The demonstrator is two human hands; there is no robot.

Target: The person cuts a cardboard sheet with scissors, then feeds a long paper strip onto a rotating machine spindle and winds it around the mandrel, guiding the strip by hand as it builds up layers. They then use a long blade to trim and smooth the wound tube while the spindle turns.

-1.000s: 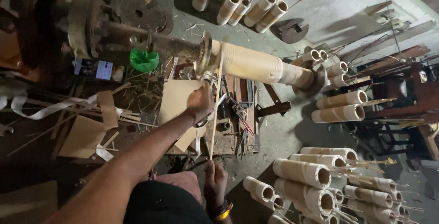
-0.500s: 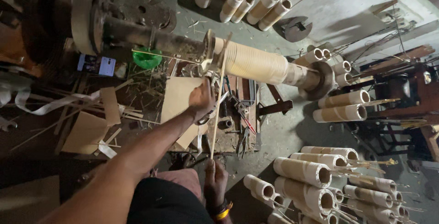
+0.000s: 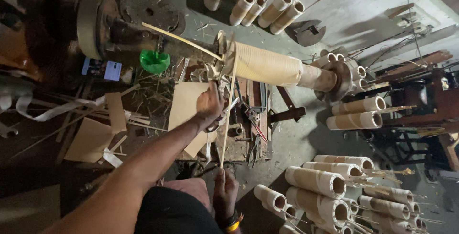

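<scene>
A: Your left hand (image 3: 209,104) is gripping scissors (image 3: 221,117) beside the thin bamboo strip (image 3: 226,114), and your right hand (image 3: 224,192) is pinching its near end. The far end is touching the wrapped roller (image 3: 270,64).

B: I think the strip could be snapping or slipping if you are bending it too much.

A: Tools (image 3: 254,124) are lying on the surface (image 3: 239,143) just right of it, and cardboard tubes (image 3: 330,186) are crowding the floor on the near right.
</scene>
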